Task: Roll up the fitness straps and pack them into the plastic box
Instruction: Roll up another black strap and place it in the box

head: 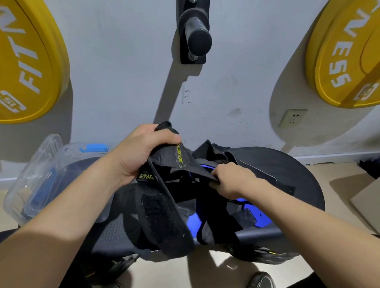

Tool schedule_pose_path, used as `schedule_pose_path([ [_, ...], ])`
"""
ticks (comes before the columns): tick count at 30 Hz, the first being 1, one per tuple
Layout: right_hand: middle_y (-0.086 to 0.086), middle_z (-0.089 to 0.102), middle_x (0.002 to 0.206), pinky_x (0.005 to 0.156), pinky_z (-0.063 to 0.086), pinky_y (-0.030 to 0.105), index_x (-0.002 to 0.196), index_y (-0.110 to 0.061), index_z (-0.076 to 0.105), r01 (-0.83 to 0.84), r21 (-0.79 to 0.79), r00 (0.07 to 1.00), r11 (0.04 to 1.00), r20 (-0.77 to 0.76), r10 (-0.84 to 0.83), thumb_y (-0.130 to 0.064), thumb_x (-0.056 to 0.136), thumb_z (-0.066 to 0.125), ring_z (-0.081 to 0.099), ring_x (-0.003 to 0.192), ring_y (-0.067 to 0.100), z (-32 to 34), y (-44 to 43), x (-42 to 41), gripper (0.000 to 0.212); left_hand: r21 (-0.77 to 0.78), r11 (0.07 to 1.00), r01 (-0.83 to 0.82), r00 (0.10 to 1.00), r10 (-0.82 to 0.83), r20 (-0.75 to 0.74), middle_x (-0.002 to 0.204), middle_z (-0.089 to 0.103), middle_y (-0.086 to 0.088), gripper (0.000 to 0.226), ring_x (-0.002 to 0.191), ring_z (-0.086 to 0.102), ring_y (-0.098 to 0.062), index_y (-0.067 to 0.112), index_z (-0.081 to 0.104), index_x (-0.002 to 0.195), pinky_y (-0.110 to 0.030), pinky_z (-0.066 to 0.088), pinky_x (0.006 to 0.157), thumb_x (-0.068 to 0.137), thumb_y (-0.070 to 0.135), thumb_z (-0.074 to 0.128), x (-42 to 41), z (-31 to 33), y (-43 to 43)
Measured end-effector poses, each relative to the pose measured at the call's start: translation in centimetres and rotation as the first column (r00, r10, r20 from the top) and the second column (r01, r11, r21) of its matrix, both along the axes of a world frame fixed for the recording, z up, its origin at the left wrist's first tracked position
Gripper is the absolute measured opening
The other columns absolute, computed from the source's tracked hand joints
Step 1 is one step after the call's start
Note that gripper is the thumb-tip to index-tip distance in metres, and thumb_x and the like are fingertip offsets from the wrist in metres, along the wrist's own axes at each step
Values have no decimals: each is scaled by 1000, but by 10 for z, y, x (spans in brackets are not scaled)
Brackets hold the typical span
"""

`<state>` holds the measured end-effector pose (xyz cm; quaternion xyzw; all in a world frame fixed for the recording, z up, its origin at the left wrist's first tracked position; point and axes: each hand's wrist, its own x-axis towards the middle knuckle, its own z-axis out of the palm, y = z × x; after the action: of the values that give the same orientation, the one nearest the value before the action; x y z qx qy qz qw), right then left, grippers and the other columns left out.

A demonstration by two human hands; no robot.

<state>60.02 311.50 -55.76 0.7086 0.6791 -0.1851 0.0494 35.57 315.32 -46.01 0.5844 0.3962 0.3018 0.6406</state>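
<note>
At frame centre, the left hand (138,152) grips the black strap (164,215) (yellow lettering), which hangs below it; the right hand (231,180) pinches its other band just right. The box (31,177) sits at left.

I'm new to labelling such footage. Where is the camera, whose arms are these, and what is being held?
There is no machine here: the single picture comes from a camera worn on a person's head, looking down at their own bare arms. The left hand grips a bunch of black fitness straps with yellow lettering; the right hand holds another stretch of them. More strap lies on a dark platform. A clear plastic box sits to the left. Yellow weight plates hang on the wall.
</note>
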Motion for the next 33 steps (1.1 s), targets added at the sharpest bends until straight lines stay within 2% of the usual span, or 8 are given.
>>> schedule_pose_path([
  [6, 8, 62, 72, 61, 35, 35, 72, -18, 51, 190, 243, 959, 951, -253, -127, -39, 105, 64, 63, 82, 36, 41, 13, 20, 42, -97, 935, -340, 928, 317, -195, 78, 79, -12, 24, 60, 73, -26, 10, 80, 89, -31, 57, 59, 87, 34, 78, -11, -3, 10],
  [11, -2, 46, 46, 48, 29, 34, 60, -17, 51, 224, 425, 936, 877, -345, -72, -48, 103, 61, 43, 49, 17, 86, 7, 15, 54, -24, 966, -258, 848, 214, -484, 88, 80, -22, 41, 65, 75, -30, -1, 77, 99, -39, 57, 66, 81, 36, 74, -18, -11, 9],
  [16, 3, 35, 52, 51, 27, 30, 60, -1, 47, 549, 555, 720, 625, -694, -16, -23, 84, 63, 30, 53, 14, 115, -8, 8, 36, 136, 980, -146, 709, 199, -676, 86, 82, -9, 36, 80, 79, -30, 10, 78, 90, -39, 62, 75, 86, 46, 75, -20, -10, 6],
  [20, -4, 30, 57, 53, 24, 28, 57, -11, 33, 477, 717, 829, 509, -559, 10, -25, 79, 63, 30, 57, 14, 120, -12, 3, 40, 33, 998, -54, 754, 62, -654, 86, 83, -7, 33, 80, 81, -28, 11, 81, 90, -43, 64, 82, 91, 44, 79, -25, -3, 3],
  [24, 8, 61, 63, 51, 48, 32, 79, -12, 48, 518, 350, 602, 780, -798, -42, -8, 81, 57, 67, 52, 12, 112, -15, -6, 9, -43, 998, 55, 860, -69, -506, 97, 79, -18, 52, 80, 71, -29, 2, 73, 96, -42, 52, 81, 73, 49, 79, -29, 7, -6],
  [27, 36, 63, 84, 59, 43, 40, 123, -34, 49, 224, 109, 671, 968, -738, -71, 10, 77, 41, 62, 61, 40, 107, -25, -1, 64, -56, 981, 184, 912, -192, -364, 95, 79, -19, 49, 81, 73, -28, 1, 74, 99, -38, 57, 80, 81, 44, 86, -34, 15, -12],
  [30, 24, 64, 104, 58, 40, 42, 153, -66, 25, -178, -69, 797, 982, -595, 103, 11, 74, 45, 53, 63, 37, 111, -40, 2, 112, -25, 947, 321, 895, -312, -318, 70, 65, -3, 32, 55, 57, -11, 14, 76, 84, -20, 48, 53, 90, 45, 80, -45, 24, -22],
  [33, 7, 60, 147, 82, 60, 42, 160, -55, 32, -339, -266, 773, 902, -625, 106, 5, 81, 75, 71, 114, 37, 116, -56, 0, 108, -46, 918, 394, 881, -391, -267, 86, 76, -15, 28, 69, 70, -20, 10, 81, 95, -25, 58, 62, 90, 37, 79, -56, 28, -32],
])
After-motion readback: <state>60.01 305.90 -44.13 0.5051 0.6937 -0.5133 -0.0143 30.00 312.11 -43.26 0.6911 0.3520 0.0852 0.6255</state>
